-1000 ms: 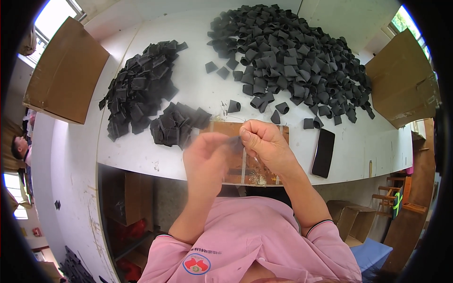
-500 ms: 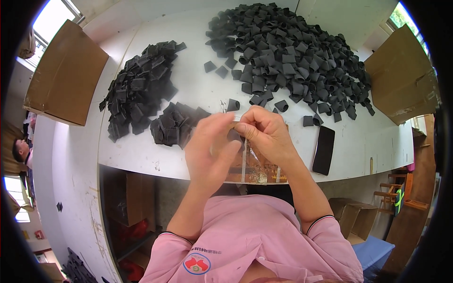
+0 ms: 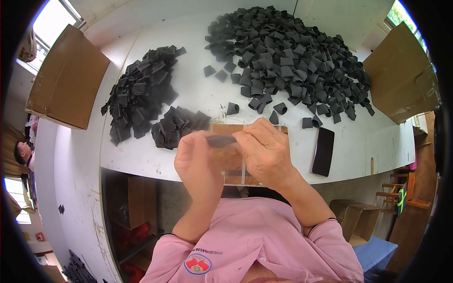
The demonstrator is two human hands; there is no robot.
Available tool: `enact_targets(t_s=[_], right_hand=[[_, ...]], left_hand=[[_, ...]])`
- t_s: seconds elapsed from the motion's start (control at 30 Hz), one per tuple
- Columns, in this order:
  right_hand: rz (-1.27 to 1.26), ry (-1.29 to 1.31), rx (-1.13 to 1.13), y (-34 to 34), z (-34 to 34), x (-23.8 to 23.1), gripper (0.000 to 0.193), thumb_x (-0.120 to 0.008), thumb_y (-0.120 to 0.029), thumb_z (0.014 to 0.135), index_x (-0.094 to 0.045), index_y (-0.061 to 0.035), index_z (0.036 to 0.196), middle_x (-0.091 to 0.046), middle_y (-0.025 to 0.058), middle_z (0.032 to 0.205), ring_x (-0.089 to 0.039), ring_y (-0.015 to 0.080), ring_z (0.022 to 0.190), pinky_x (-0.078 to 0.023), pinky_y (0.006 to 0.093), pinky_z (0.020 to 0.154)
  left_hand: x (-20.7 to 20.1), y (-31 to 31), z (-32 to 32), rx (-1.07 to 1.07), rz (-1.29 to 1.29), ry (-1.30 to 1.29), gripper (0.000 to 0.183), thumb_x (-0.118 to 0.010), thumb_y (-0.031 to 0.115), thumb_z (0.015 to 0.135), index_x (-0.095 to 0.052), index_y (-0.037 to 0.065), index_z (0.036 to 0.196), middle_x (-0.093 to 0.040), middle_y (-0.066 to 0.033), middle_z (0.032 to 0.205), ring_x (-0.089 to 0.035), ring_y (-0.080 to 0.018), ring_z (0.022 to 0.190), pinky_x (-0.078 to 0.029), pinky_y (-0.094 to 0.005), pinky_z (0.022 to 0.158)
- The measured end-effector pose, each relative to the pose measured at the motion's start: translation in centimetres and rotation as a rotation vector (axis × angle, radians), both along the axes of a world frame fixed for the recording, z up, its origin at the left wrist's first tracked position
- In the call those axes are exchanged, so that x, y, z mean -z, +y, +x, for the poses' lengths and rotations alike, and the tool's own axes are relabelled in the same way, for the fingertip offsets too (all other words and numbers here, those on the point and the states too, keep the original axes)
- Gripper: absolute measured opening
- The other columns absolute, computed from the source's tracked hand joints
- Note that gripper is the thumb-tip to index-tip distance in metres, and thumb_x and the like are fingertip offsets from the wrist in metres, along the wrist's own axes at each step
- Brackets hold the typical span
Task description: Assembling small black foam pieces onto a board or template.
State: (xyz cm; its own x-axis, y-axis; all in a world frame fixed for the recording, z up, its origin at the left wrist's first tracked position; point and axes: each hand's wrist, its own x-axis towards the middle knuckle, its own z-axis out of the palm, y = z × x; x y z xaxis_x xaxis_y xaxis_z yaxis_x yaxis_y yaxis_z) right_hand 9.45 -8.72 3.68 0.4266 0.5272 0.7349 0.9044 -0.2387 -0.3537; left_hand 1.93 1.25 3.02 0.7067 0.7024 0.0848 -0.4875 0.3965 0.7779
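A small black fabric piece [image 3: 220, 140] is stretched between my two hands, above a brown board with strips of pale tape [image 3: 231, 162]. My left hand [image 3: 196, 158], a little blurred, pinches its left end. My right hand [image 3: 264, 148] grips the right end, fingers curled round it. Just beyond the left hand lies a small heap of flat black pieces [image 3: 172, 127]. Several loose black fabric tubes [image 3: 233, 108] rest on the table past the board. One small black piece [image 3: 273, 118] sits close to my right hand's knuckles.
A large pile of short black tubes [image 3: 297, 61] covers the back right of the white table [image 3: 193, 89]; flat black pieces [image 3: 141, 89] are piled at left. Cardboard boxes stand at the left [image 3: 71, 78] and right [image 3: 401, 75]. A black phone [image 3: 323, 152] lies at the right.
My hands have come nearer to me and drawn apart, the left moving left. The black piece between them now shows stretched out, and more of the board is uncovered.
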Motion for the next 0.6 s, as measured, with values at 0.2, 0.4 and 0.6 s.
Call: enact_targets(t_s=[0.2,0.4,0.6], right_hand=[[0.124,0.060,-0.054,-0.1,-0.1,2.0,0.015,-0.064,-0.004,0.060,-0.056,-0.0022,0.072,-0.049,0.0047,0.067,-0.049,0.0192,0.060,-0.041,0.0280,0.048],[0.018,0.233,-0.052,-0.5,0.3,1.0,0.011,-0.065,-0.006,0.067,-0.056,-0.0021,0.071,-0.050,0.0060,0.067,-0.050,0.0194,0.060,-0.041,0.0273,0.047],[0.732,1.116,-0.099,-1.5,6.5,-1.9,0.035,-0.045,-0.028,0.090,-0.058,0.0043,0.090,-0.052,0.0008,0.065,-0.044,0.0050,0.055,-0.035,0.0167,0.049]], left_hand=[[1.4,0.5,-0.4,-0.016,0.338,0.104,0.014,-0.050,0.012,0.088,-0.053,-0.001,0.085,-0.056,-0.0082,0.085,-0.051,-0.0116,0.080,-0.041,-0.0245,0.075],[1.3,3.3,0.3,0.261,0.779,0.237,0.021,-0.057,0.002,0.081,-0.054,-0.005,0.100,-0.056,-0.0051,0.084,-0.052,-0.0090,0.073,-0.041,-0.0198,0.066],[8.9,6.1,1.8,-0.120,0.843,0.508,0.024,-0.056,0.002,0.079,-0.053,-0.002,0.103,-0.056,-0.0085,0.085,-0.054,-0.0118,0.072,-0.044,-0.0228,0.063]])
